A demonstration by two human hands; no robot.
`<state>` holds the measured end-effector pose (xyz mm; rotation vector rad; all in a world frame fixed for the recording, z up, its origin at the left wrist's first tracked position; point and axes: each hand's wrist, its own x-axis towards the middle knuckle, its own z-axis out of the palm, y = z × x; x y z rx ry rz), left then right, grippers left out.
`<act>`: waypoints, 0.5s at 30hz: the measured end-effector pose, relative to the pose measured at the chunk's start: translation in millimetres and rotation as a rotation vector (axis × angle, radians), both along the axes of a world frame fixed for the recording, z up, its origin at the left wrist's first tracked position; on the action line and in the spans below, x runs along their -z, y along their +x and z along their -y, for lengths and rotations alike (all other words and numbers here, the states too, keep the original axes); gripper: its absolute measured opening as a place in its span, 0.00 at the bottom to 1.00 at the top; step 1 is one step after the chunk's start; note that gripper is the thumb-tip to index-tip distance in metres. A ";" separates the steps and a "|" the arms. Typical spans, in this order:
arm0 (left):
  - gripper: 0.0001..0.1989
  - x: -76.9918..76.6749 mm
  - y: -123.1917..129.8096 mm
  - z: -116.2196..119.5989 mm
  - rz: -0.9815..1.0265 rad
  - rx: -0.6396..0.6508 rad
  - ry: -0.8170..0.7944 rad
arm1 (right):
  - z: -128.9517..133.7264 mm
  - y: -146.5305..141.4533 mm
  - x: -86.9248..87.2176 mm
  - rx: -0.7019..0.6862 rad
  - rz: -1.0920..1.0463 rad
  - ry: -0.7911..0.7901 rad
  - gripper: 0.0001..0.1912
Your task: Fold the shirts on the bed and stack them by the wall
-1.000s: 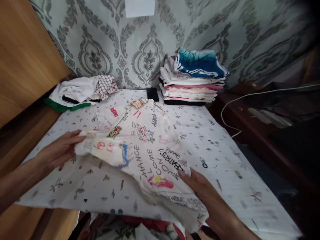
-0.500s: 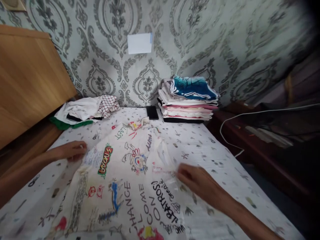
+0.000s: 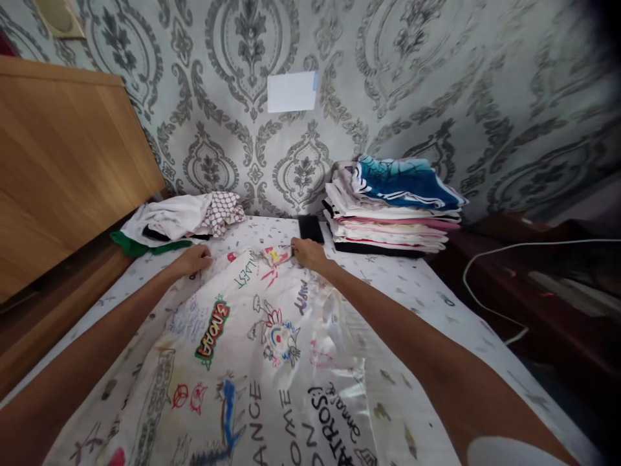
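Observation:
A white shirt (image 3: 242,336) covered in coloured drawings and handwritten words lies spread flat on the bed in front of me. My right hand (image 3: 309,254) pinches its far edge, at the neck, beside a red and yellow drawing. My left hand (image 3: 195,260) is closed at the far left edge of the same shirt, fingertips curled down on the cloth. What exactly lies under those fingertips is partly hidden. The near end of the shirt runs out of the picture.
A folded clothes stack (image 3: 392,220) with a blue garment on top stands at the back right. Beside it lies a black phone-like slab (image 3: 310,229). Loose clothes (image 3: 179,220) lie at the back left by a wooden cabinet (image 3: 72,168). A white cable (image 3: 478,272) hangs at right.
Both hands have moved forward to the shirt's far edge, the right one also leftward. The right hand has taken hold near the neck. The view has shifted slightly.

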<state>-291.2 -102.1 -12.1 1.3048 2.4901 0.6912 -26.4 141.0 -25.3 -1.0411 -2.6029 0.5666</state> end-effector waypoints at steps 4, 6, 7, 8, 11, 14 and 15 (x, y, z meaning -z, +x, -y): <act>0.15 -27.8 -23.7 8.5 0.234 -0.095 0.251 | -12.3 -9.8 4.3 0.090 -0.144 -0.103 0.06; 0.16 -42.5 -38.1 8.9 0.292 -0.167 0.371 | -15.6 -20.3 6.9 0.143 -0.221 -0.190 0.05; 0.16 -47.4 -43.7 8.0 0.245 -0.183 0.383 | -16.6 -26.9 8.6 0.166 -0.255 -0.234 0.05; 0.14 -49.9 -47.5 6.6 0.152 -0.185 0.362 | -17.1 -34.0 10.7 0.184 -0.285 -0.275 0.06; 0.09 -41.7 -47.1 1.4 -0.259 -0.159 0.143 | -18.1 -53.2 18.6 0.217 -0.357 -0.349 0.06; 0.09 -21.9 -34.4 -0.7 -0.483 -0.124 -0.082 | -19.9 -62.1 27.5 0.219 -0.403 -0.355 0.06; 0.09 -16.5 -29.6 -0.3 -0.493 -0.115 -0.115 | -20.6 -62.4 30.0 0.209 -0.412 -0.343 0.07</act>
